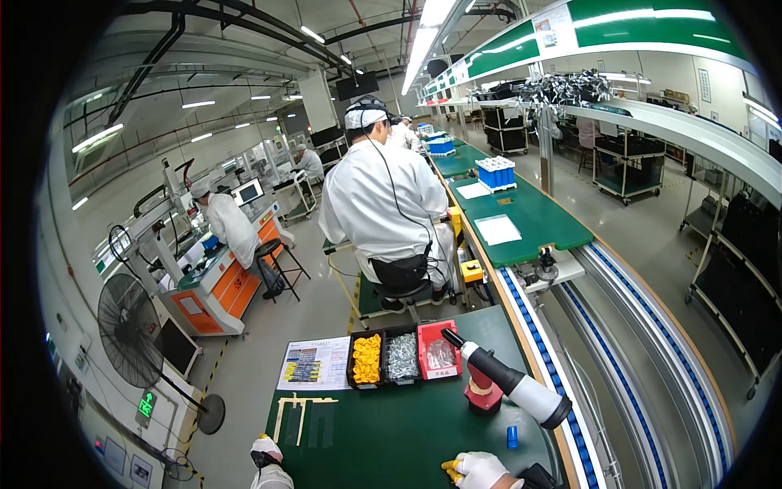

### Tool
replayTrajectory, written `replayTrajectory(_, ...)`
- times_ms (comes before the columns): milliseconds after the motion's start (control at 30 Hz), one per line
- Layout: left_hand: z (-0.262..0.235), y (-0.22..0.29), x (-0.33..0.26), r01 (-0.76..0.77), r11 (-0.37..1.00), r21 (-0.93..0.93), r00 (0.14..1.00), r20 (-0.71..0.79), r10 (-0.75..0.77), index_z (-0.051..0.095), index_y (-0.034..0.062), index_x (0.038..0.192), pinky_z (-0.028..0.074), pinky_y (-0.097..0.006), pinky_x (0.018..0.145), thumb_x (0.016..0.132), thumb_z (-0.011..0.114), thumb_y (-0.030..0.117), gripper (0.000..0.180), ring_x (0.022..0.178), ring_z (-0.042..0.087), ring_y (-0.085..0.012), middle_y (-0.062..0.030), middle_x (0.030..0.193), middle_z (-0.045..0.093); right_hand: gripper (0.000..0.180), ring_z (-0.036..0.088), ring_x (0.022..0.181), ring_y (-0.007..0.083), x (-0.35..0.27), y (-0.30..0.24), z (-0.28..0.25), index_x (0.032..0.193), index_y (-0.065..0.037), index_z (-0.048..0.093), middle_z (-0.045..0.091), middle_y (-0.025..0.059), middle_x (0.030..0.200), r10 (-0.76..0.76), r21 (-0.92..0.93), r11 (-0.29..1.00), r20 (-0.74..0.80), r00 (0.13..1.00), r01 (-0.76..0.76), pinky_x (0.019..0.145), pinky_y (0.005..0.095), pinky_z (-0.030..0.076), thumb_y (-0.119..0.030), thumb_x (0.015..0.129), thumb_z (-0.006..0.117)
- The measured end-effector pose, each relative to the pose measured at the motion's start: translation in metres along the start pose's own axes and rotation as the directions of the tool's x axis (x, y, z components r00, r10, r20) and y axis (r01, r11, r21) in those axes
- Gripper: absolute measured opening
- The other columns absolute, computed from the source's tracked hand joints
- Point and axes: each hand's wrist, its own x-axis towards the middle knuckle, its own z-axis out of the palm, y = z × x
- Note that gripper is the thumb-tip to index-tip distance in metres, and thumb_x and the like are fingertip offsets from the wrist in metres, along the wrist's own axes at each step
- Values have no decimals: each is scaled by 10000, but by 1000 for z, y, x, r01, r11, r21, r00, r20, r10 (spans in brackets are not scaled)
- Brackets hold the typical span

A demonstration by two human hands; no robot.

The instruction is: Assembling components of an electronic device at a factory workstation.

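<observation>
My gloved right hand (479, 470) pinches a small yellow part (450, 467), nearer than the curled, empty left hand (265, 450) to the electric screwdriver (507, 378) lying diagonally above it.

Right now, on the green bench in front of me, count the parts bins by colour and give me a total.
Black bins: 2, one with yellow parts, one with silvery parts
Red bin: 1
Total: 3
</observation>
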Motion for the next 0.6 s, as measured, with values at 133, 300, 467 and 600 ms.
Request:
replayTrajectory(133, -3, 4, -1, 18, 1000, 19, 999, -43, -17, 800, 80, 978, 633, -443, 778, 1050, 564, 252, 301, 939, 796, -328, -134, 978, 801, 115, 701, 771, 355, -1, 0, -2, 930, -96, 797, 718, 123, 815, 9, 2, 1000, -11, 1000, -9, 727, 470, 582, -134, 875, 703)
replayTrajectory(300, -10, 6, -3, -23, 999, 46, 999, 30, 21, 781, 52, 1071, 635, -456, 815, 1010, 585, 198, 251, 974, 792, -354, -171, 1035, 803, 120, 706, 782, 355, -1, 3, -2, 937, -97, 800, 718, 123, 821, 22, 3, 1000, -1, 1000, -22, 731, 474, 582, -149, 886, 705)
replayTrajectory(467, 5, -8, 4, -33, 993, 110, 999, -30, 36, 791, 97, 1004, 641, -418, 751, 1057, 561, 238, 275, 922, 799, -317, -111, 968, 804, 132, 712, 796, 356, 1, 3, -5, 959, -100, 805, 714, 120, 830, 25, 29, 999, 36, 999, -26, 745, 476, 584, -163, 901, 705)
replayTrajectory(600, 6, -4, 7, -34, 995, 93, 999, 6, 33, 789, 92, 1034, 638, -430, 792, 1013, 598, 221, 232, 969, 792, -324, -126, 1010, 805, 137, 714, 799, 354, 0, 2, -7, 967, -102, 808, 710, 120, 827, 54, 27, 998, 45, 998, -56, 748, 476, 584, -169, 903, 707)
